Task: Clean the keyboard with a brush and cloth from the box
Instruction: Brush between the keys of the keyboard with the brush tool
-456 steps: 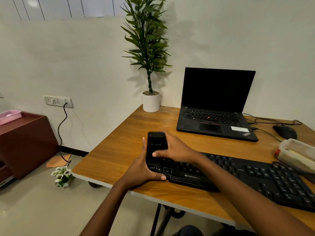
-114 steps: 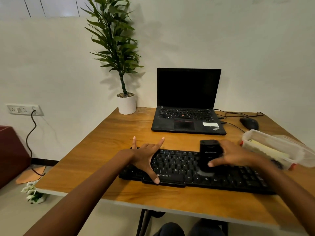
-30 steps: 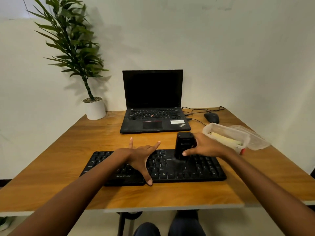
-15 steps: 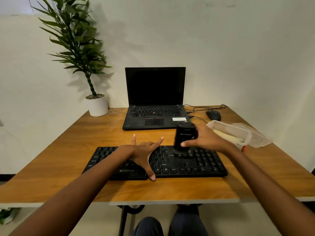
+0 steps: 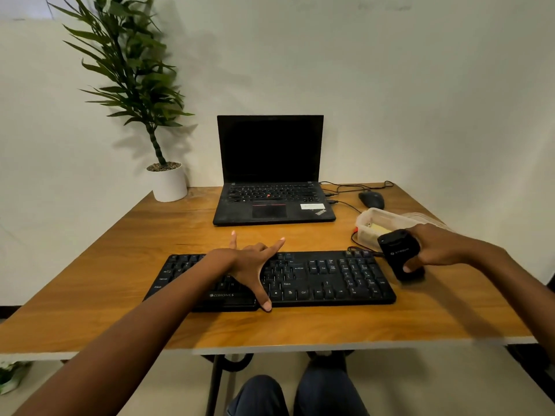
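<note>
The right hand (image 5: pixel 441 247) curls round a chunky black brush block (image 5: pixel 398 253), thumb underneath and fingers over the top. It holds the block tilted just off the right end of the black full-size keyboard (image 5: pixel 330 280). Whether the block's lower end touches the wood I cannot tell. The pale mark on its face is too small to read.

The left hand (image 5: pixel 252 265) lies spread flat across the keyboard's middle. Its thumb tip is at the near edge and two fingertips reach past the far edge.

The keyboard sits parallel to the front edge of the wooden table (image 5: pixel 120 265), with "ZEBRONICS" printed on its near rim. A strip of bare wood runs between it and that edge, and a wider stretch lies to its left.

Just behind the right hand stands a clear plastic box (image 5: pixel 368 219) with a red clip at its corner. A pale yellow cloth (image 5: pixel 379 227) lies inside.

Farther back an open black laptop (image 5: pixel 270 202) has a dark screen, a white sticker and a "ThinkPad" badge on the palm rest. A black mouse (image 5: pixel 371 199) and its cables lie to the right of it. A green plant in a white pot (image 5: pixel 169 184) stands at the far left corner.
</note>
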A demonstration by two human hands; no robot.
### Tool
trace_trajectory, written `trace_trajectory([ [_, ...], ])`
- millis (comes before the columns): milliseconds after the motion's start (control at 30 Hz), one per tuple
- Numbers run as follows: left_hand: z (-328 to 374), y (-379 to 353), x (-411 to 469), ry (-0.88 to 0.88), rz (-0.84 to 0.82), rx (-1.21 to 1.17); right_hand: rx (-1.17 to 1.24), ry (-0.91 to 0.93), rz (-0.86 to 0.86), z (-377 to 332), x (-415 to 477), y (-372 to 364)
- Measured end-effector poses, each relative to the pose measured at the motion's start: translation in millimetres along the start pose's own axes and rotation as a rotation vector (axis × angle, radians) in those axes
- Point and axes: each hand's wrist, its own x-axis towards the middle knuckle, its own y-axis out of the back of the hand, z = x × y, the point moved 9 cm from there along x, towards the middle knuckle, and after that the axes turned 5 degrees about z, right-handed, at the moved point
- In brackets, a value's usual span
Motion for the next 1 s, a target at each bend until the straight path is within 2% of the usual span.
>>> trace_trajectory([
  [133, 1, 0, 0, 0.009, -0.003, 0.014, 0.251, 0.105, 0.146, -65, -1, -10],
  [300, -1, -1, -3, 0.03, -0.021, 0.012, 0.471, 0.251, 0.042, -154, 4, -76],
  [400, -1, 0, -3, 0.031, -0.025, 0.012, 0.428, 0.239, 0.017, -146, 3, -79],
  [600, -1, 0, 1, 0.021, -0.025, 0.012, 0.361, 0.052, 0.025, -43, -27, -33],
  [700, -2, 0, 1, 0.02, -0.024, 0.014, 0.321, -0.014, 0.045, -18, -37, -16],
  [833, -2, 0, 1, 0.022, -0.027, 0.015, 0.189, 0.031, 0.086, -50, -28, -7],
  [1000, -3, 0, 0, 0.017, -0.032, 0.008, 0.404, 0.172, 0.08, -132, -10, -45],
])
